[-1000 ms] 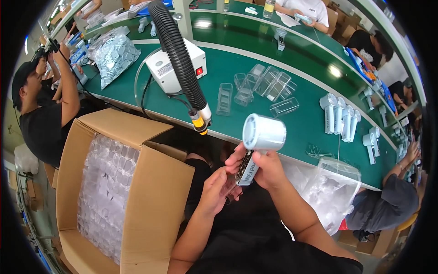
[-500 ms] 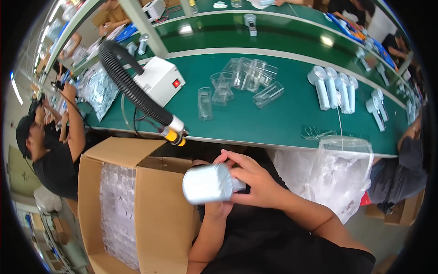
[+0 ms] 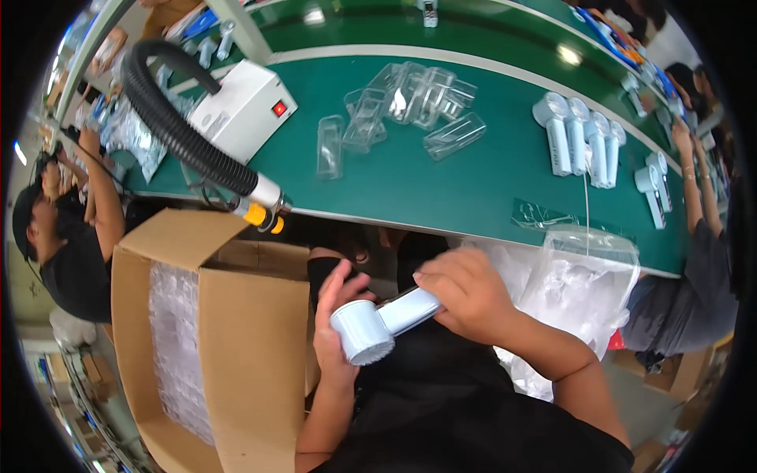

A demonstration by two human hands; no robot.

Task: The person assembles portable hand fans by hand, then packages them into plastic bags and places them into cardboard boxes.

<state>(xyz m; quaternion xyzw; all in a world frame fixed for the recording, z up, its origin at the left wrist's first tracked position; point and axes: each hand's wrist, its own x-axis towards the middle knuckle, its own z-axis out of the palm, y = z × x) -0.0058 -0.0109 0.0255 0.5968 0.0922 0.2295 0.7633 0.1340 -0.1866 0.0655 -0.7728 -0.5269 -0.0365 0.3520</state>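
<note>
Though near carton edge [image 3: 302, 339], fan [image 3: 367, 329] clear

Handheld fan [image 3: 364, 336] is moulded in smooth light-blue plastic, soft sheen; fine ridging is seen at the head's rim. Same smooth plastic is seen on the fan row [image 3: 576, 138]. Trays [image 3: 454, 136] are formed in clear, glossy plastic. Bag [image 3: 587, 288] is made of thin, wrinkled translucent film. Carton [image 3: 256, 355] is built from matt brown cardboard. Hose [image 3: 162, 110] is ribbed, black, semi-gloss. Worktop [image 3: 386, 189] is surfaced smooth green, low gloss. Shirt [image 3: 489, 410] is cut from matt black cloth.
</note>
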